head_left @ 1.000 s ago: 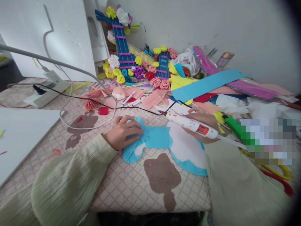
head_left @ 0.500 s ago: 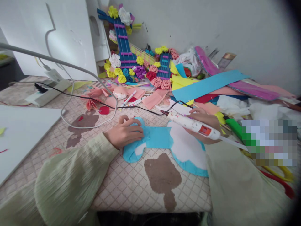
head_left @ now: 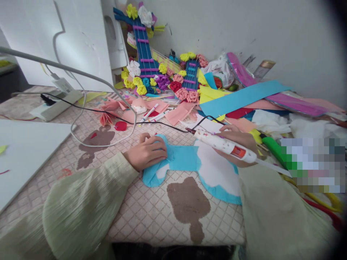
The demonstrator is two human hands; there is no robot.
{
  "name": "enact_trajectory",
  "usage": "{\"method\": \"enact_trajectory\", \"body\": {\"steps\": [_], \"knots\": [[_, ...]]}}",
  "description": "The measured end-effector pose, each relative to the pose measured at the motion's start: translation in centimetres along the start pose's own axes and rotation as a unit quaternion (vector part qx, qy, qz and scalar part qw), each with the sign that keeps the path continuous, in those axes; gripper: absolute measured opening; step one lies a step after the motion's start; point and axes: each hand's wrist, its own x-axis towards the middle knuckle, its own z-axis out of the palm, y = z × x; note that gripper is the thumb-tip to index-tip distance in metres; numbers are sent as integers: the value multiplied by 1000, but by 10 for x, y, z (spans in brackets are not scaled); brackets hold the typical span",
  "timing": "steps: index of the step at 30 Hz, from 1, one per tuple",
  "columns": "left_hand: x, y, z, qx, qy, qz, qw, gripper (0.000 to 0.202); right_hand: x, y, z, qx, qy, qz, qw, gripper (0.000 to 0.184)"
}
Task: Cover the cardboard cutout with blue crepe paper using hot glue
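A guitar-shaped white cut-out wrapped in light blue paper (head_left: 187, 162) lies flat on the patterned tablecloth (head_left: 151, 213) before me. My left hand (head_left: 148, 152) presses down on its narrow left end, fingers curled over the blue paper. My right hand (head_left: 238, 142) grips a white glue gun (head_left: 225, 145) with an orange trigger, its nozzle pointing left just above the wide white part. A black cord (head_left: 151, 123) runs from the gun's area across the table to the left.
A heap of coloured paper sheets (head_left: 241, 99), paper flowers (head_left: 173, 85) and two blue decorated guitar models (head_left: 145, 45) fills the back of the table. A white power strip (head_left: 55, 104) lies at the left. A white board (head_left: 25, 144) lies at the near left. Green-handled tool (head_left: 273, 148) sits at the right.
Almost nothing has moved. Both hands stay on the blue and white cut-out; the view has shifted slightly.
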Motion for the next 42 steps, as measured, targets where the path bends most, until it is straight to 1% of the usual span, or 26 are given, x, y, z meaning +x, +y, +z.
{"method": "enact_trajectory", "body": {"steps": [3, 5, 7, 8, 12, 14, 19, 25, 33, 36, 42], "knots": [[1, 2, 4, -33, 22, -30, 999, 21, 8, -7, -6, 15, 16, -57, 998, 35], [2, 2, 6, -70, 28, -62, 995, 18, 13, -13, -10, 21, -6, -96, 995, 29], [2, 3, 8, -103, 24, -98, 990, 18, 16, -18, -11, 29, -28, -114, 993, 18], [2, 4, 8, -112, 22, -114, 987, 19, 17, -21, -11, 31, -39, -110, 993, 16], [2, 4, 8, -126, 25, -154, 980, 21, 18, -31, -8, 8, -85, -55, 995, 28], [2, 4, 9, -134, 27, -160, 978, 22, 19, -35, -7, -2, -108, -52, 993, 29], [3, 3, 10, -151, 26, -169, 974, 21, 22, -42, -5, 7, -147, -81, 986, 27], [3, 3, 11, -168, 29, -181, 969, 21, 21, -45, 2, 8, -144, -113, 983, 17], [4, 4, 12, -171, 30, -190, 966, 19, 20, -44, 8, -2, -163, -111, 980, 14], [4, 4, 12, -174, 30, -191, 965, 19, 20, -44, 9, -10, -157, -120, 980, 12], [3, 4, 12, -175, 31, -190, 966, 18, 19, -44, 11, -22, -148, -113, 982, 10]]}}
